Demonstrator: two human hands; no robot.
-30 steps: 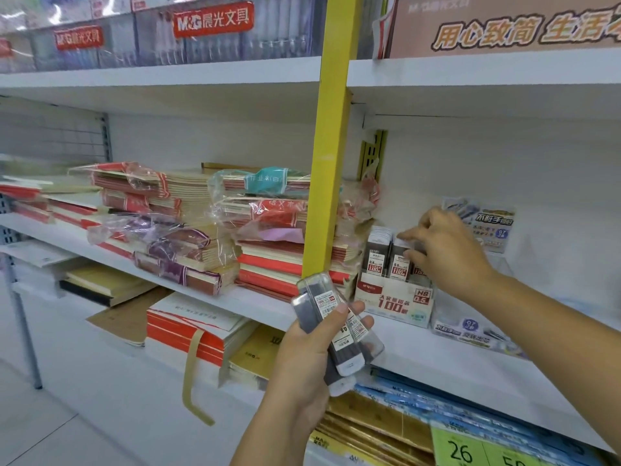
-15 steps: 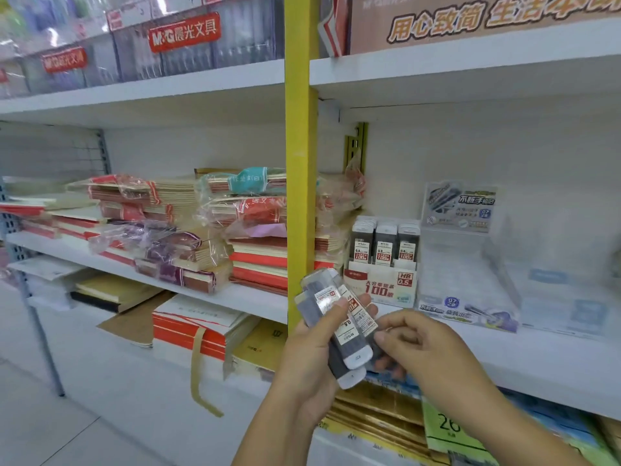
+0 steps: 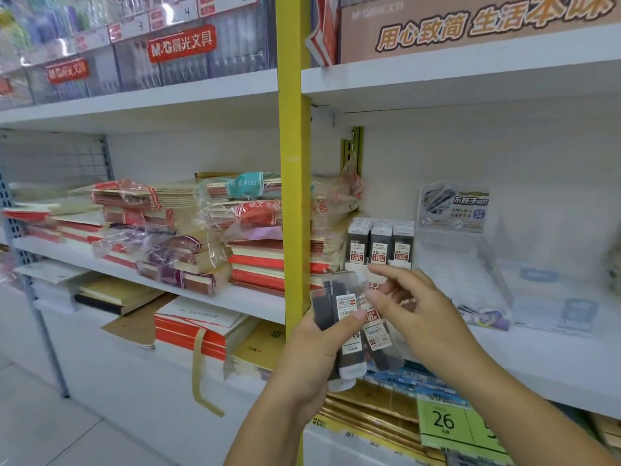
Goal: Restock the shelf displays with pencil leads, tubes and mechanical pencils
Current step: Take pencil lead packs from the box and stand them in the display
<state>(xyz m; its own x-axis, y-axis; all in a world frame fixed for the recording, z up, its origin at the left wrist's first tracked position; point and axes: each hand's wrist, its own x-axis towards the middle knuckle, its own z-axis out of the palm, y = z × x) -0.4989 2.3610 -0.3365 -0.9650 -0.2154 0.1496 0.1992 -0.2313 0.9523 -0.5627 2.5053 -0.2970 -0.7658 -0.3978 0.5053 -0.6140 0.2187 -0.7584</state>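
My left hand (image 3: 314, 351) grips a fanned bunch of dark pencil lead cases (image 3: 349, 334) with white and red labels, held upright in front of the yellow shelf post. My right hand (image 3: 420, 307) reaches into the bunch from the right, its fingers pinching one lead case near the top. Behind the hands, a small white display box (image 3: 381, 245) on the middle shelf holds three rows of the same lead cases standing upright.
A yellow upright post (image 3: 292, 163) divides the shelving. Wrapped stacks of notebooks (image 3: 215, 237) fill the shelf to the left. Clear plastic display trays (image 3: 477, 264) stand right of the lead box. A green price tag (image 3: 447, 423) hangs on the shelf edge below.
My right hand left the display box on the shelf, came down to the bunch in my left hand and now pinches one case. The bunch has risen slightly.
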